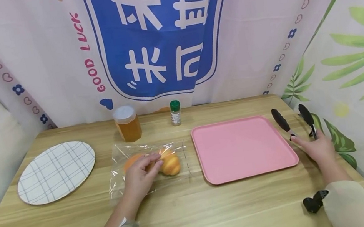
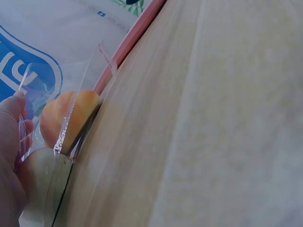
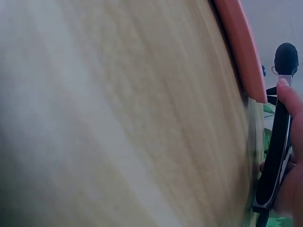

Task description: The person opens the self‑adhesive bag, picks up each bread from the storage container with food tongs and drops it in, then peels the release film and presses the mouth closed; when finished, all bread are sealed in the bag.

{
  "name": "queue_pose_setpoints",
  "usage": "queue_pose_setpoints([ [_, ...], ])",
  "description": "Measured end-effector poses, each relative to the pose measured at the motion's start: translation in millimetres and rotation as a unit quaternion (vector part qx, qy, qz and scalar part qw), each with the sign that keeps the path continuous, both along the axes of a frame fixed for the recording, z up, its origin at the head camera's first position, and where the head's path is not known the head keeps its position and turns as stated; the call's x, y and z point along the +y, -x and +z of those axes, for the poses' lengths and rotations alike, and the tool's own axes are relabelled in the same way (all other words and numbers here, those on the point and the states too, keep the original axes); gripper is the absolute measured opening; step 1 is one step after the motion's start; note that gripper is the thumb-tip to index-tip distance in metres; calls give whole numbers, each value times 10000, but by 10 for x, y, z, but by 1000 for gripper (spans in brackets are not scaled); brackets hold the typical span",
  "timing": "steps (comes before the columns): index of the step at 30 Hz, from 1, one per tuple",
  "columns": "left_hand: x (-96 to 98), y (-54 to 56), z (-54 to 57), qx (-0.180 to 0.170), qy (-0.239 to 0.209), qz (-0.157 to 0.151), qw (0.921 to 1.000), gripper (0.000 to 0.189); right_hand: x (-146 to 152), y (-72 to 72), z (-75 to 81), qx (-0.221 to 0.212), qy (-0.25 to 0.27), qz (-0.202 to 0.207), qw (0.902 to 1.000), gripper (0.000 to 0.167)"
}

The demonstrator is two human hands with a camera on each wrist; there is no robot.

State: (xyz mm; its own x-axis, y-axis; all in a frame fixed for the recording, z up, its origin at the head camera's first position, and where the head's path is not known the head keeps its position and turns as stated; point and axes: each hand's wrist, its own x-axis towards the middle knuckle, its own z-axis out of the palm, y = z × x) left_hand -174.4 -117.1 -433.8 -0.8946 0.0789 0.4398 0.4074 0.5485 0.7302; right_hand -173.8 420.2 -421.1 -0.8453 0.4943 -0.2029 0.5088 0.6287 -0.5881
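Observation:
A clear plastic bag (image 1: 117, 173) lies left of the table's middle. Inside it are a yellow-orange bread roll (image 1: 171, 164) and a rounder orange bun (image 1: 132, 160), partly hidden by my left hand (image 1: 142, 175). Thumb and fingers of that hand pinch the film above the bread, as the left wrist view also shows, where the roll (image 2: 64, 116) is behind the film. At the right edge, my right hand (image 1: 317, 148) grips metal tongs (image 3: 272, 165) by their arms. Their black tips (image 1: 280, 119) stand spread apart and point away from me, with nothing between them.
A pink tray (image 1: 242, 147) lies between the hands, its right edge close to the tongs. Far left is a checked oval plate or mat (image 1: 56, 172). A honey-coloured jar (image 1: 130, 130) and a green-capped shaker (image 1: 176, 117) stand at the back, before a fabric curtain (image 1: 70, 86).

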Motion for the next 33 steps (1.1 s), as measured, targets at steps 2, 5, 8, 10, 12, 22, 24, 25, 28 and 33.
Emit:
queue_pose_setpoints([
  [2,-8,-4,-6,22,-3,16,10000,18,-12,10,-14,-43,-9,8,10000,118],
  [5,-17,-8,-14,28,-13,34,10000,18,-32,22,-26,-102,-99,55,9999,119],
  [8,-21,-8,-21,50,5,39,10000,19,-47,33,-35,-119,-218,105,9996,119],
  [10,-24,-8,-25,46,7,40,10000,19,-55,37,-40,-115,-322,150,9993,118],
  [12,-26,-9,-26,54,6,35,10000,19,-74,37,-41,-34,-465,203,9987,117],
  [22,-18,-5,-27,100,37,92,9999,19,-728,-40,229,1429,-672,493,9862,77],
  [24,-10,-4,-23,115,51,108,9999,18,-1002,-80,301,1712,-157,648,9830,68],
  [25,-7,-4,-20,98,38,115,9999,18,-1148,-103,331,1778,102,740,9812,64],
  [28,7,6,-15,57,67,174,9998,18,-1605,-190,373,1825,816,1204,9724,52],
  [33,20,19,-2,-48,18,242,9997,20,-2336,-389,260,1498,1783,2217,9469,36],
])
